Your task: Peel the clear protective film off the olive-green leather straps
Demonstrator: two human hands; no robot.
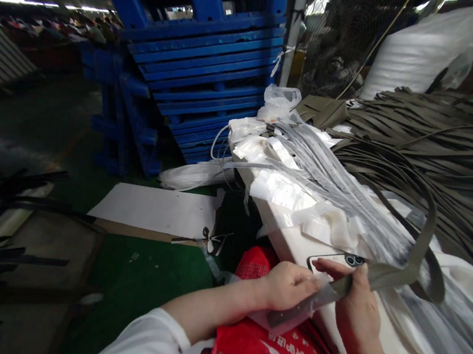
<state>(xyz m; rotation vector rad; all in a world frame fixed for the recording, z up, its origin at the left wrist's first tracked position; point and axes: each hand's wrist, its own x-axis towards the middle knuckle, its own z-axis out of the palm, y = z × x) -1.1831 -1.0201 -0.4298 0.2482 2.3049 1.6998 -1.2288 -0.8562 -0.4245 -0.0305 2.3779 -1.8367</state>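
Note:
My left hand [291, 287] is closed on a clear plastic sleeve [298, 310] above the red apron [267, 350]. The end of an olive-grey strip [413, 262] lies inside the sleeve. My right hand [358, 307] pinches the same strip between thumb and fingers, just right of the sleeve. From there the strip loops up and back over the table. Behind my hands, a phone [330, 259] lies on the white table [275, 228], partly covered by my right fingers.
Long plastic-wrapped strips [327, 176] run along the table. Many olive-grey strips [440, 133] are heaped at the right. Blue pallets [207, 64] stand stacked behind. White board [155, 208] lies on the green floor [141, 280]; dark strips [6, 255] are at the left.

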